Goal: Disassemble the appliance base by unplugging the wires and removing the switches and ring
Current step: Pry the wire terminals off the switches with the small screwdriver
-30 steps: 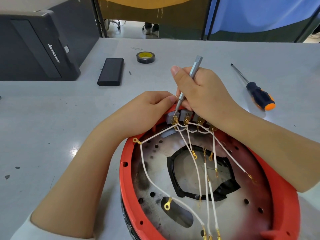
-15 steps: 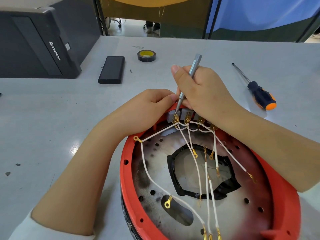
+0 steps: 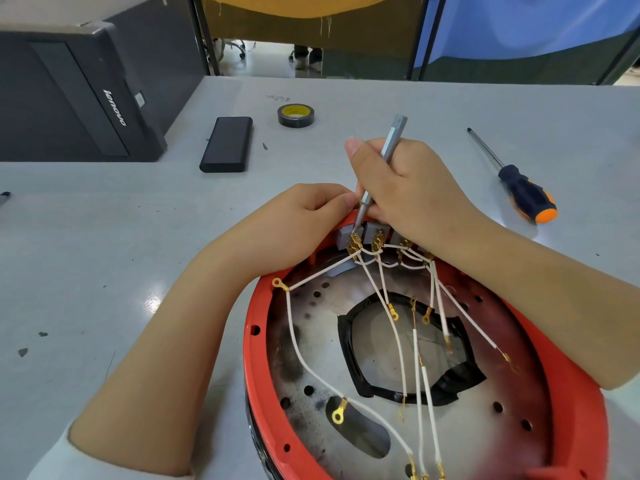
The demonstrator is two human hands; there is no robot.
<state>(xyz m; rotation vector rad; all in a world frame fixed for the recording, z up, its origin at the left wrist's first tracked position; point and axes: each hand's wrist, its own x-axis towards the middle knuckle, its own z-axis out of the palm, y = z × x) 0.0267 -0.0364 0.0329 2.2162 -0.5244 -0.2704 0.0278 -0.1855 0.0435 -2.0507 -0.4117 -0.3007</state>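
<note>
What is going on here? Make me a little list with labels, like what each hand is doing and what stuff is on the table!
Left hand: steadies the far rim of the red appliance base
Right hand: holds a slim grey tool, tip at the gold terminals
Switches: grey, in a row, white wires attached
Table: orange-and-black screwdriver, tape roll, black case, black computer

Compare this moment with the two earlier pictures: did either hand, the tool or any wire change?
Nothing visibly changed. The right hand still grips the slim grey tool, its tip at the leftmost switch terminals, and the left hand still steadies the red base rim beside it. The white wires remain plugged in. Only the camera shifted slightly.
</note>
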